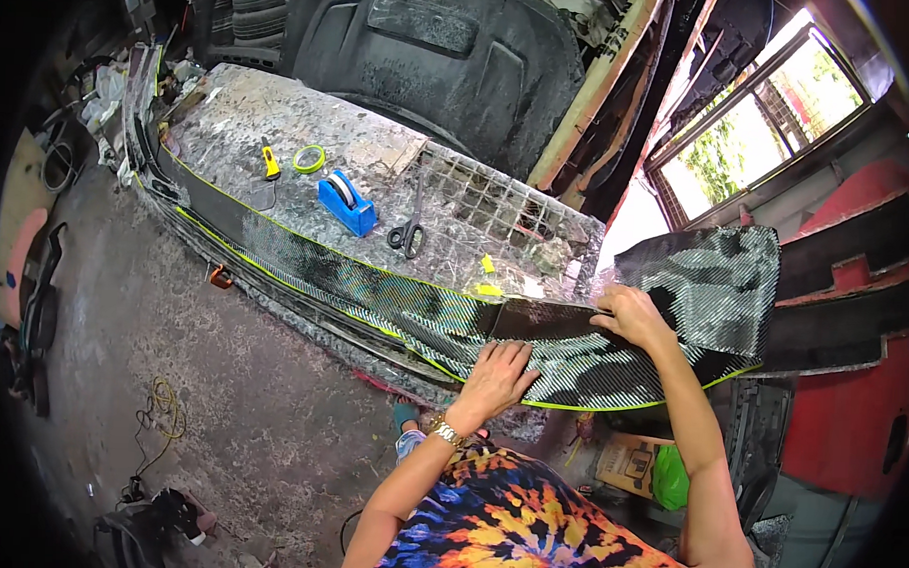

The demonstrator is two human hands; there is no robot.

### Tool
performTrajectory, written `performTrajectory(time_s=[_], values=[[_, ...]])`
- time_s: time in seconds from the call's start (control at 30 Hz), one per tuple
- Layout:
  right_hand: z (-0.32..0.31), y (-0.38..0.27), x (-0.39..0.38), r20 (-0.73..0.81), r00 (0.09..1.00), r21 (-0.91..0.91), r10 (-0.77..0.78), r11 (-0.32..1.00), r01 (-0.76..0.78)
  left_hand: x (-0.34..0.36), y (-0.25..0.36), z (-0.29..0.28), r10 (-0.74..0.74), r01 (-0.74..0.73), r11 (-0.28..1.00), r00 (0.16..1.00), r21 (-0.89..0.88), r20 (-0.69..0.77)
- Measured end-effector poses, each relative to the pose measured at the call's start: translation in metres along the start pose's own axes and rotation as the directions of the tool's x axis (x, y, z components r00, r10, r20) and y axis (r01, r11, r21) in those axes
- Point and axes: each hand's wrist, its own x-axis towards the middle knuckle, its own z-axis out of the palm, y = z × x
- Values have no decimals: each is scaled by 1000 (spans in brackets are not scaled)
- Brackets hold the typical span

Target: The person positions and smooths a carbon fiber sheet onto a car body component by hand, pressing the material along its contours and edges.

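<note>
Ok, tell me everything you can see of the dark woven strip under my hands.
The dark woven strip looks like carbon-fibre cloth, with a shiny diagonal weave and yellow-green edging. Long and gently curved, it runs along the near side of the speckled table. The left hand lies on it; the right hand touches its far edge.

On the table, a knife, a tape roll, a dispenser and scissors lay in order from left to right. Before them, a cloth ran along the near edge; the left hand rested on it, the right hand farther right. Behind the table stood a hood; at left, a cord lay on the floor.
</note>
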Motion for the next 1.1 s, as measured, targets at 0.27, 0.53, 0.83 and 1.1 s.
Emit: performTrajectory(time_s=[0.27, 0.53, 0.83, 1.1], values=[[1, 3, -5, 37, 996, -58, 83, 995, -81, 1, -6, 3, 21, -22, 998, 1000, -51, -18], [1, 3, -5, 26, 992, -38, 124, 992, -123, 4, -7, 2, 36, -36, 997, 999, -70, 5], [7, 3, -3, -11, 996, -6, 92, 996, -92, 7, 8, 10, 89, -89, 992, 996, -94, -12], [20, 7, -6, -45, 998, -80, 50, 995, -53, 28, 18, 9, 101, -89, 983, 993, -160, 68]])
